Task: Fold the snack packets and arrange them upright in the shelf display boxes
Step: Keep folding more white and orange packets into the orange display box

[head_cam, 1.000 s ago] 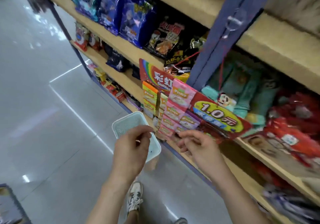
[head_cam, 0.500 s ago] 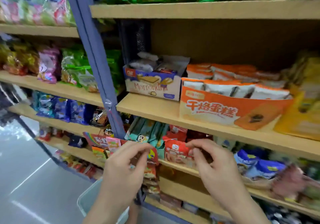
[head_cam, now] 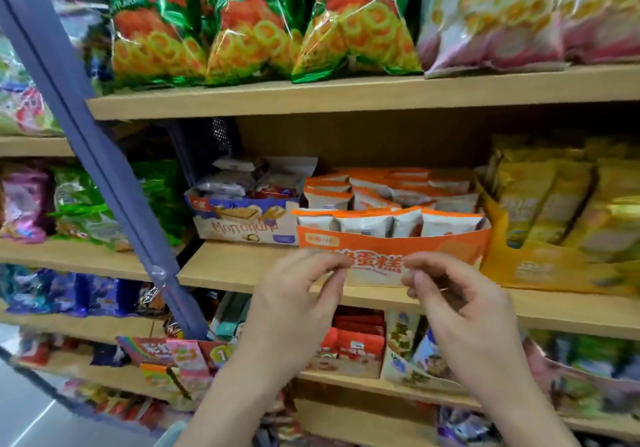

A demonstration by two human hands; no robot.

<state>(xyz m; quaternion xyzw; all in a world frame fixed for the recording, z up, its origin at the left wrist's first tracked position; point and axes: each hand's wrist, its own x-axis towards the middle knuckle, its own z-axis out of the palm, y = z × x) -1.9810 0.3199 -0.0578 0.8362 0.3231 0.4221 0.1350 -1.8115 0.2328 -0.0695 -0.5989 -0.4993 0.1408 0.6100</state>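
**Head view: a moment in the snack aisle**

At far left a blue-grey upright post (head_cam: pixel 114 183) slants across the shelving. Right of it, on the wooden shelf board (head_cam: pixel 225 266), a white-and-purple wafer box (head_cam: pixel 242 228) sits touching the orange display box (head_cam: pixel 450 249). The left hand (head_cam: pixel 294 311) is raised in front of the shelf edge, fingers curled and fingertips drawn to the thumb. Whether they pinch anything cannot be told. Inside the orange box the snack packets (head_cam: pixel 446 223), white with orange tops, stand upright in rows. The right hand (head_cam: pixel 464 318) mirrors the left close by, fingertips bunched against the thumb before the box's lower front. Again, whether it holds anything cannot be told. A yellow display box (head_cam: pixel 540 270) adjoins on the right.
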